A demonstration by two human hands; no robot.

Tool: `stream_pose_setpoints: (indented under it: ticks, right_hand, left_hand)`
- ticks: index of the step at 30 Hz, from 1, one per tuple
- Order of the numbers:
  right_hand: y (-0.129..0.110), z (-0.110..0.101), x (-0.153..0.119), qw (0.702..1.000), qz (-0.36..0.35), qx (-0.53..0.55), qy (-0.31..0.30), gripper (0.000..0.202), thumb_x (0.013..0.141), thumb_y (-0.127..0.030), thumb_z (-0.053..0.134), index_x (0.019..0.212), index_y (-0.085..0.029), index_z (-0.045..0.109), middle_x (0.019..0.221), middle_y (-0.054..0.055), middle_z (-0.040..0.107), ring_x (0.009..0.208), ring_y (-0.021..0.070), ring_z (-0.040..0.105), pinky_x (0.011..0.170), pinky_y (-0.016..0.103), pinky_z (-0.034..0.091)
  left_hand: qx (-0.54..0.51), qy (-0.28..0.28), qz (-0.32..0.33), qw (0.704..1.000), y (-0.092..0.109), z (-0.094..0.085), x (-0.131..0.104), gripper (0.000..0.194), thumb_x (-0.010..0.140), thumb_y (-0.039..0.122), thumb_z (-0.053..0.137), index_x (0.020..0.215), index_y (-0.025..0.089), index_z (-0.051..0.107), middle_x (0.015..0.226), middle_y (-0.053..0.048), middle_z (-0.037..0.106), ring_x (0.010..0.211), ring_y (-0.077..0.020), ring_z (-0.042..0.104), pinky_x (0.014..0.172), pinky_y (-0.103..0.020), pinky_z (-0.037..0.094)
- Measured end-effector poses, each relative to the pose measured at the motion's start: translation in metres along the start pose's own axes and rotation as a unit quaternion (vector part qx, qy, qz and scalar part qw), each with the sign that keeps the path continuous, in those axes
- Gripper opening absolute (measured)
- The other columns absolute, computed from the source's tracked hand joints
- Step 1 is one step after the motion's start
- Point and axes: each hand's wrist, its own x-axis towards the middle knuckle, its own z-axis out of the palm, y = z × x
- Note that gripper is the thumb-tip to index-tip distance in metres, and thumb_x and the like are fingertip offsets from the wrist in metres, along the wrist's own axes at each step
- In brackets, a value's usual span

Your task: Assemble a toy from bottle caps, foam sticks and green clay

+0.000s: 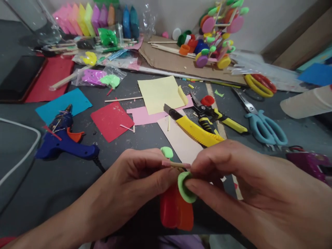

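Low over the near edge of the table, my left hand is closed round a small craft model with a red bottle cap and an orange bottle cap hanging below the fingers. A short wooden stick with pink ends lies across its top, and a small green pad shows behind. Thumb and fingers of my right hand pinch a light green clay-like disc against the model's right side. My fingers hide how the parts join.
A yellow utility knife lies just beyond my hands, with yellow-black pliers and blue-handled scissors to the right. On the left rests a blue glue gun. A similar colourful model stands on cardboard at the back.
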Motion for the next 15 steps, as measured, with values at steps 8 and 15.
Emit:
stream_pose_setpoints:
  ticks: [8, 15]
  right_hand:
    - [0.003, -0.014, -0.002, 0.993, -0.083, -0.039, -0.08, 0.008, 0.101, -0.033, 0.059, 0.107, -0.037, 0.061, 0.094, -0.006, 0.076, 0.077, 0.0133, 0.073, 0.068, 0.024, 0.055]
    - [0.009, -0.017, 0.002, 0.98, -0.164, -0.071, -0.091, 0.008, 0.101, -0.028, 0.058, 0.104, -0.032, 0.063, 0.098, -0.002, 0.077, 0.081, 0.0127, 0.072, 0.065, 0.022, 0.055]
  left_hand:
    - [-0.044, -0.008, 0.002, 0.999, -0.001, -0.003, -0.001, 0.023, 0.099, 0.034, 0.064, 0.089, 0.032, 0.085, 0.084, 0.004, 0.071, 0.075, -0.0094, 0.058, 0.067, -0.016, 0.046]
    - [-0.023, -0.003, 0.019, 1.0, -0.004, -0.004, -0.001, 0.021, 0.099, 0.039, 0.065, 0.102, 0.038, 0.085, 0.088, 0.002, 0.073, 0.083, -0.0131, 0.064, 0.071, -0.019, 0.05]
